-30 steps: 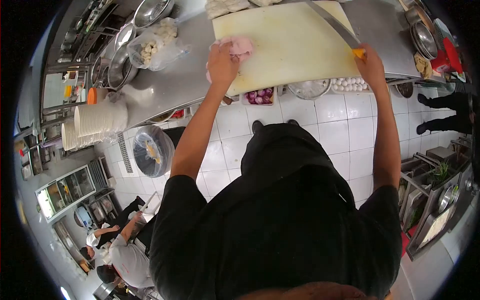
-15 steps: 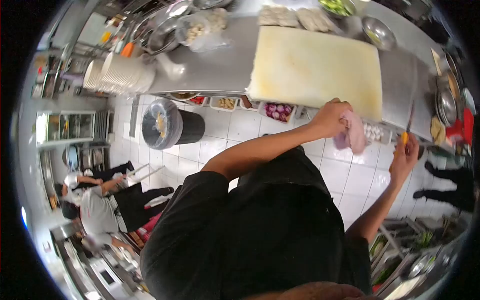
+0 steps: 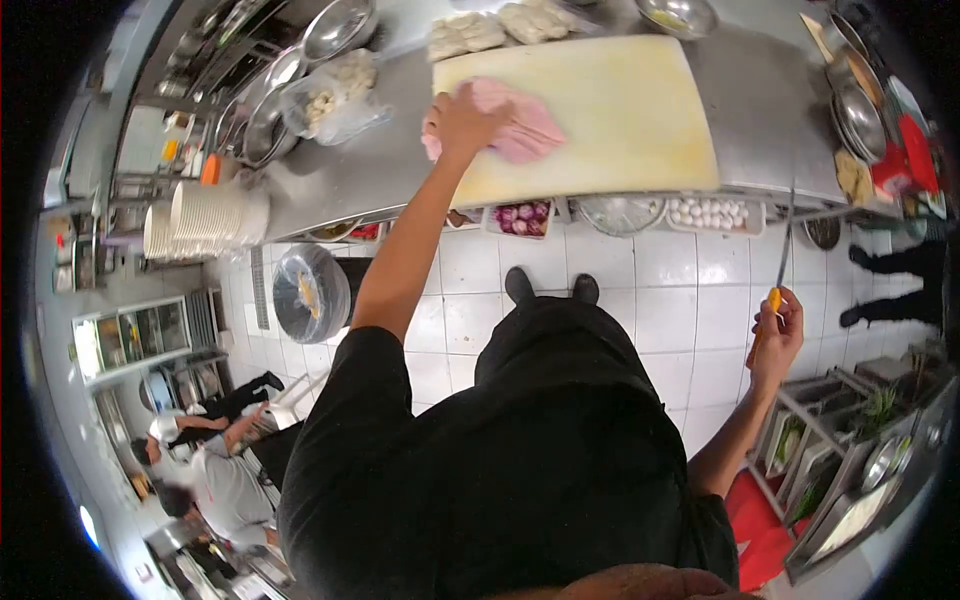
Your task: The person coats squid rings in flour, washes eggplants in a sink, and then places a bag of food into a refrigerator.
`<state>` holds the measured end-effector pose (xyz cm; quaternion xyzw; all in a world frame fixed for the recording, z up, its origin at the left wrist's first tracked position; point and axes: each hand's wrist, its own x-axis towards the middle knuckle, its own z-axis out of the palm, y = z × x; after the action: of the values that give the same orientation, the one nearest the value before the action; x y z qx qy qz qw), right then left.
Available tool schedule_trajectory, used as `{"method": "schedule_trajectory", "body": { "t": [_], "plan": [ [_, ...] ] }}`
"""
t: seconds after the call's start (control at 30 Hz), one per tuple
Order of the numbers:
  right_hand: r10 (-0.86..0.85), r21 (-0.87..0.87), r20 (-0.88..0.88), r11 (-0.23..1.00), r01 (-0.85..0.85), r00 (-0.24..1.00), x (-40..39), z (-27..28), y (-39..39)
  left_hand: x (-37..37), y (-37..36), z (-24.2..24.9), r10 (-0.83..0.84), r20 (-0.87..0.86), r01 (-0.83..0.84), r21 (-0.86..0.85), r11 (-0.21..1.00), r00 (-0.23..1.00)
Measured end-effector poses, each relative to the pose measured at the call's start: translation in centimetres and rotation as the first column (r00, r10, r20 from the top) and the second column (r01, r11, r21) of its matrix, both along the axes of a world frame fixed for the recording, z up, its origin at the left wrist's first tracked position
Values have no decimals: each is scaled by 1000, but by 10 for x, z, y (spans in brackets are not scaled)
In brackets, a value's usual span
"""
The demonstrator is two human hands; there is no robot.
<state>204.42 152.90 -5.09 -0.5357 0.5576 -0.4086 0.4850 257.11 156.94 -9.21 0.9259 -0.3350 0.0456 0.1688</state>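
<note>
A large yellowish-white cutting board [image 3: 620,120] lies on the steel counter. My left hand [image 3: 468,125] presses a pink cloth [image 3: 530,125] onto the board's left part, fingers spread over it. Out to the right, beyond the counter's front edge, my right hand [image 3: 778,335] is closed round the yellow-orange handle of a knife [image 3: 787,240]. The knife's long blade points up toward the counter.
Wrapped pale packs [image 3: 468,35] and a metal bowl [image 3: 678,18] stand behind the board. At left are a plastic bag [image 3: 335,100] and stacked containers [image 3: 225,210]. Below the counter are onions [image 3: 520,218] and eggs [image 3: 707,214]. Two co-workers stand at lower left; another person's legs show at right.
My left hand has moved left and forward with the cloth, from the board's front edge onto its left part. My right hand still holds the knife, now a little further left and lower in view.
</note>
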Motion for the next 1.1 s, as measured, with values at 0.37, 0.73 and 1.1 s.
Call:
{"method": "schedule_trajectory", "body": {
  "t": [0.37, 0.73, 1.1],
  "plan": [
    [-132, 48, -8, 990, 132, 991, -37, -13, 39, -91, -39, -23, -373, -114, 340, -236, 911, 921],
    [-3, -67, 114, 998, 11, 993, 23, 37, 4, -194, -62, 56, -680, -406, 368, -615, 697, 610],
    [-193, 36, 45, 981, 192, 980, -12, 9, 73, -171, -170, -22, -641, 22, 634, -181, 752, 767]
  ]
}}
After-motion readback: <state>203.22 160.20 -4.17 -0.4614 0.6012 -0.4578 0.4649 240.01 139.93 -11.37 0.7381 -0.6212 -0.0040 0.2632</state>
